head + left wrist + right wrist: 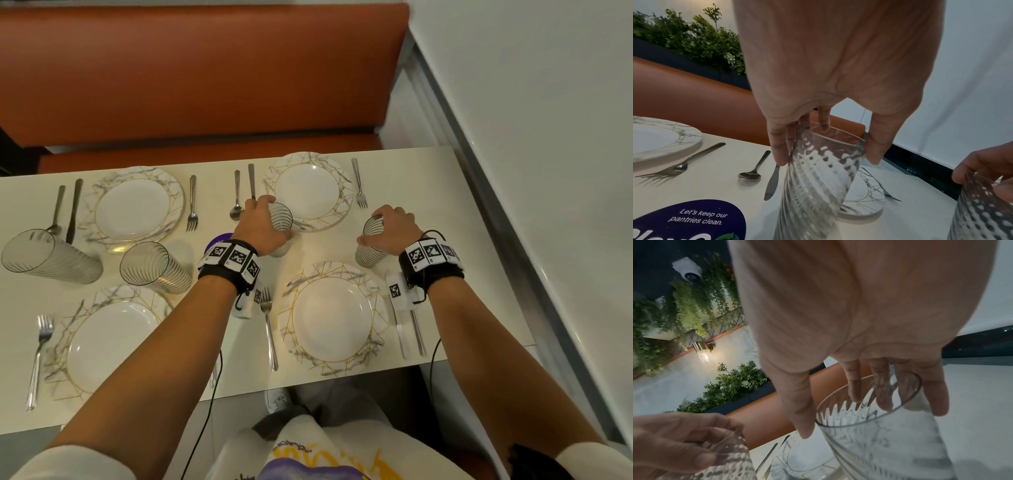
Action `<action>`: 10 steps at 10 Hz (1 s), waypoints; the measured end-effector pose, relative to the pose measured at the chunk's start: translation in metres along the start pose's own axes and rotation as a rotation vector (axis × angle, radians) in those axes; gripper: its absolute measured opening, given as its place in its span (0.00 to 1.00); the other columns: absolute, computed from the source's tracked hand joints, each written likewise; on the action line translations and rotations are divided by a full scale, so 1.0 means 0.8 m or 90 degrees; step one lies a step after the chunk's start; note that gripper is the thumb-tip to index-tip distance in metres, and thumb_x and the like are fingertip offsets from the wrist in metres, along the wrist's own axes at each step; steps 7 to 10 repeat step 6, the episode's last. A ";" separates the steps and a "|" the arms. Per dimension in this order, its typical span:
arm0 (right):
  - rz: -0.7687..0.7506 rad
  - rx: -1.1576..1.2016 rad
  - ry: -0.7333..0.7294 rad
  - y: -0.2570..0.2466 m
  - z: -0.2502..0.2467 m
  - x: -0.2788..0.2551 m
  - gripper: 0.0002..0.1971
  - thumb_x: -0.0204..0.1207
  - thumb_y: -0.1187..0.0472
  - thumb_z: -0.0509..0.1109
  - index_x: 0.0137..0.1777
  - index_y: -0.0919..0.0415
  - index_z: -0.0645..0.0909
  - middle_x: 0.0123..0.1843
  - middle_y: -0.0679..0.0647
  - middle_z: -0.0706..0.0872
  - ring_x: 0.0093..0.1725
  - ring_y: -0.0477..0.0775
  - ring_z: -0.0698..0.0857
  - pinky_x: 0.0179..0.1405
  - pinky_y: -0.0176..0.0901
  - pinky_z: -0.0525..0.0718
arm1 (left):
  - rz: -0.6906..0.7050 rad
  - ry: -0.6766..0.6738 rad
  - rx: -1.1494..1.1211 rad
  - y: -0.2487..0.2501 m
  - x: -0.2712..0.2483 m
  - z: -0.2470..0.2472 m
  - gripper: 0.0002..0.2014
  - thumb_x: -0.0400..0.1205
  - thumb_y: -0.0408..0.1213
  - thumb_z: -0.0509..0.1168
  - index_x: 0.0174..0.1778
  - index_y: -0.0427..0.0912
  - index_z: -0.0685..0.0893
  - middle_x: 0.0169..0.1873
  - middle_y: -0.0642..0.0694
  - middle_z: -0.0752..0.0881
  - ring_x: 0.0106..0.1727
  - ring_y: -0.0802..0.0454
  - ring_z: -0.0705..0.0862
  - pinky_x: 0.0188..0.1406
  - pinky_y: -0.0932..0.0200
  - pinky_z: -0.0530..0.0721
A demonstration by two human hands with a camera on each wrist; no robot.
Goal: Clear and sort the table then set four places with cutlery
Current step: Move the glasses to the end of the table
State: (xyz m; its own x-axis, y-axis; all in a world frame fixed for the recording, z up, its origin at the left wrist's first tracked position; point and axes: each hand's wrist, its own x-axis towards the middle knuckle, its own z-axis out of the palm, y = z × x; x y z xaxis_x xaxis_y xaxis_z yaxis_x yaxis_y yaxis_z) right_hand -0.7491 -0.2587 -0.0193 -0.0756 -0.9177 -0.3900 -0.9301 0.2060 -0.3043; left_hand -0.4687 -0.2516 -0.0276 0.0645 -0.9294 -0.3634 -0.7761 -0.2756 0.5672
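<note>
Both hands grip ribbed tumblers by the rim from above: the left hand (265,222) curls fingers and thumb round a glass (281,222) at the near edge of the far-right plate (310,190), while the right hand (390,228) clasps a second glass (368,245) just beyond the near-right plate (334,317). Two more tumblers (154,265) already stand on the left half of the desk (428,192), and forks, knives and spoons flank all four plates, so the setting appears almost complete. Placing these last glasses well likely means lowering each upright onto bare desk near its plate, clear of the knife (251,181) and spoon (236,200), and letting go only once the base sits flat, since a rim hold gives little control over tilt.
</note>
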 end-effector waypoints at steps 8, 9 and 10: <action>-0.160 0.074 0.212 -0.024 -0.011 -0.046 0.27 0.70 0.45 0.78 0.67 0.53 0.80 0.65 0.58 0.77 0.67 0.64 0.70 0.65 0.49 0.69 | 0.021 0.045 -0.034 -0.035 -0.043 -0.027 0.56 0.70 0.75 0.72 0.88 0.47 0.61 0.82 0.37 0.68 0.82 0.36 0.71 0.79 0.31 0.75; -0.160 0.074 0.212 -0.024 -0.011 -0.046 0.27 0.70 0.45 0.78 0.67 0.53 0.80 0.65 0.58 0.77 0.67 0.64 0.70 0.65 0.49 0.69 | 0.021 0.045 -0.034 -0.035 -0.043 -0.027 0.56 0.70 0.75 0.72 0.88 0.47 0.61 0.82 0.37 0.68 0.82 0.36 0.71 0.79 0.31 0.75; -0.160 0.074 0.212 -0.024 -0.011 -0.046 0.27 0.70 0.45 0.78 0.67 0.53 0.80 0.65 0.58 0.77 0.67 0.64 0.70 0.65 0.49 0.69 | 0.021 0.045 -0.034 -0.035 -0.043 -0.027 0.56 0.70 0.75 0.72 0.88 0.47 0.61 0.82 0.37 0.68 0.82 0.36 0.71 0.79 0.31 0.75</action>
